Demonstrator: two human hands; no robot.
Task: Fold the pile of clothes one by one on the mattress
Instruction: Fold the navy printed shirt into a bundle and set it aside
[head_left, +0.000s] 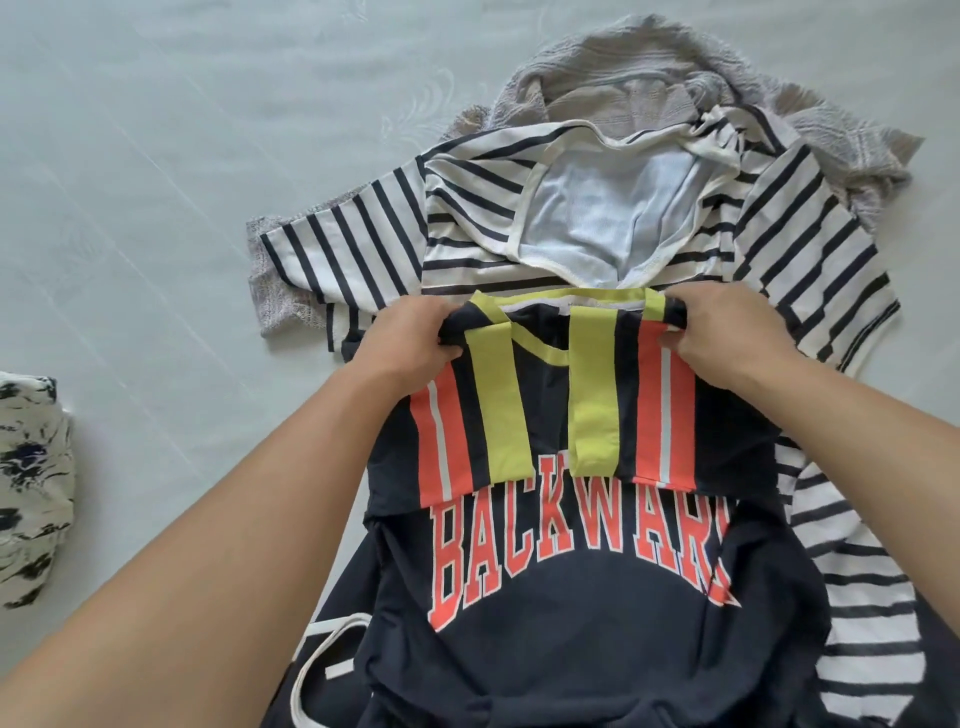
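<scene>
A navy T-shirt (561, 597) with orange lettering and yellow and orange sleeve stripes lies on top of the pile, its sleeves turned in over the chest. My left hand (405, 343) pinches its left shoulder. My right hand (727, 338) pinches its right shoulder. Under it lies a white shirt with navy stripes (363, 244), spread flat. A grey knitted garment (613, 78) sits beneath that at the far end. The pale mattress (156, 156) holds it all.
A folded white cloth with a dark floral print (31, 483) lies at the left edge. A white-trimmed garment edge (317, 660) shows under the navy shirt near me.
</scene>
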